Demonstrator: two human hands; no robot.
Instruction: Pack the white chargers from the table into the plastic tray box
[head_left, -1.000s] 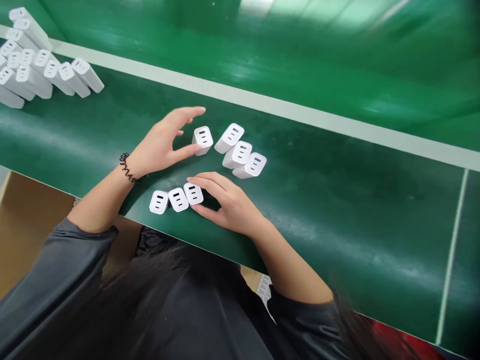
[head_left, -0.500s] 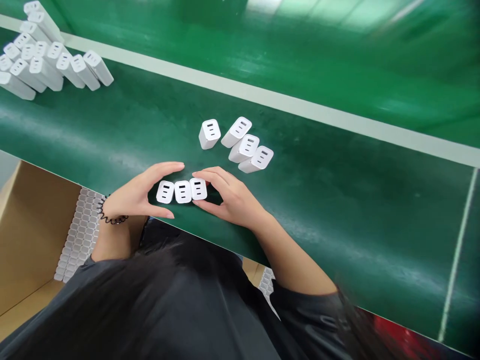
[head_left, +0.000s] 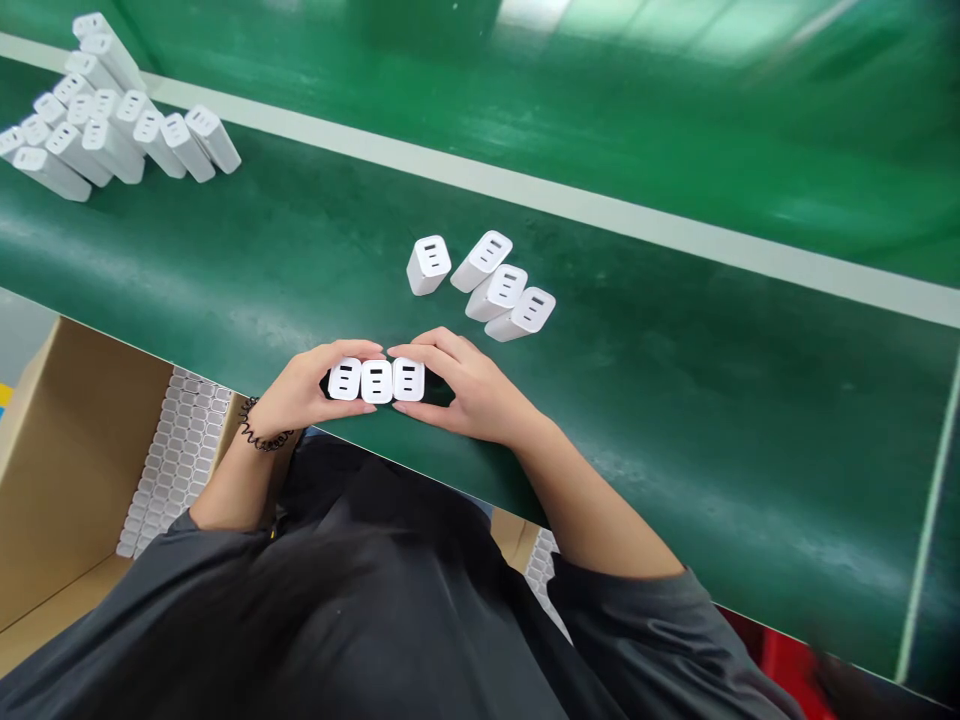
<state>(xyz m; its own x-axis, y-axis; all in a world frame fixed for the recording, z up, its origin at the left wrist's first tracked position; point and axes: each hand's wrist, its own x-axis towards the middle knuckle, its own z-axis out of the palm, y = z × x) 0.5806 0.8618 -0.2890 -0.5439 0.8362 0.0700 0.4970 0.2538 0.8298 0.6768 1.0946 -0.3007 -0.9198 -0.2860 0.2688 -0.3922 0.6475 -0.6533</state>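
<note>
Three white USB chargers stand side by side in a row near the front edge of the green table, their slotted faces up. My left hand has thumb and fingers closed around the left charger. Between the two hands sits the middle charger, touching its neighbours. The right charger is gripped between the thumb and fingers of my right hand. Just beyond stand a single charger and a staggered group of three chargers.
A larger cluster of white chargers stands at the far left of the green table. Below the table edge, a cardboard box holds rows of white pieces. A pale strip runs along the table.
My left hand has moved right and closed on the left charger; before, its fingers were apart around it. My right hand keeps its grip. The view has shifted slightly.
</note>
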